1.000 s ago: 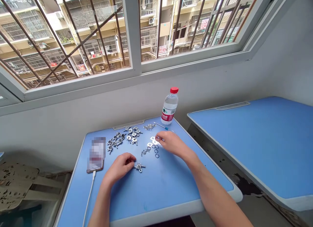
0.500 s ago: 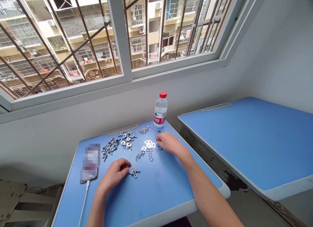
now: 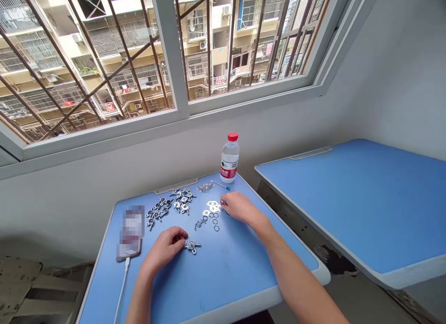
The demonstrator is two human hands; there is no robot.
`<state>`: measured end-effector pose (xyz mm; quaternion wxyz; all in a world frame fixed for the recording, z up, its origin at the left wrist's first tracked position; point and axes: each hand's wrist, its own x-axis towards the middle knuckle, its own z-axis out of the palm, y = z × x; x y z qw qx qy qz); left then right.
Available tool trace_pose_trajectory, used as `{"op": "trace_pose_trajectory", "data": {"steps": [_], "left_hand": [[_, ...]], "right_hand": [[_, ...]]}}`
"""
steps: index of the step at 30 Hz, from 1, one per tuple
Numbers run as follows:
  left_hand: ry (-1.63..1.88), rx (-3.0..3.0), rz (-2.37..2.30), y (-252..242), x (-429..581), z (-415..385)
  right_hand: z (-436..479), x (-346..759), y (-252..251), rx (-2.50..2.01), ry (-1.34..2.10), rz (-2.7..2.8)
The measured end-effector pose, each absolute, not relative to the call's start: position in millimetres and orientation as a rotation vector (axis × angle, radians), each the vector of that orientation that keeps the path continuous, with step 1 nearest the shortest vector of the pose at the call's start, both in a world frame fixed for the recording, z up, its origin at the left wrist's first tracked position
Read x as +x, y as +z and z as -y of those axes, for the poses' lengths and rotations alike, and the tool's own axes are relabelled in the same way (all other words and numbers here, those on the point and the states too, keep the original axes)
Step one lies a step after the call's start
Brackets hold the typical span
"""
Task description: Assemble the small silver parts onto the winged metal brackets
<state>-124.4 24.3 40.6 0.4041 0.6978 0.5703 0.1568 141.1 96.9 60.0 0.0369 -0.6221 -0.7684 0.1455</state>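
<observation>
My left hand (image 3: 169, 245) rests low on the blue table (image 3: 223, 277), its fingers closed on the left stem of a small metal fitting (image 3: 191, 245). Farther back, my right hand (image 3: 234, 205) reaches in from the right, fingertips together at the right edge of the flat silver plates (image 3: 212, 206); what they pinch, if anything, is too small to name. Thin rings (image 3: 216, 221) lie just below the plates, with a cluster of small dark metal parts (image 3: 200, 224) left of them. Similar metal fittings (image 3: 158, 211) form two groups toward the back left.
A water bottle (image 3: 229, 159) with a red cap stands at the back corner, near a blue-tipped tool (image 3: 223, 186) and small silver parts (image 3: 205, 187). A phone (image 3: 129, 247) with a white cable lies left. Another blue table (image 3: 362, 203) stands right, beyond a gap.
My right hand has moved slightly left, closer over the edge of the flat plates. My left hand keeps its hold on the fitting. The view has shifted a little.
</observation>
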Motion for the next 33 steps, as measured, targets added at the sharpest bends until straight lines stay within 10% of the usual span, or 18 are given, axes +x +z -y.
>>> {"op": "trace_pose_trajectory", "data": {"steps": [33], "left_hand": [[0.401,1.769,-1.459,45,-124,-21]], "right_hand": [[-106,145,48,-1.844,0.599,2.274]]}}
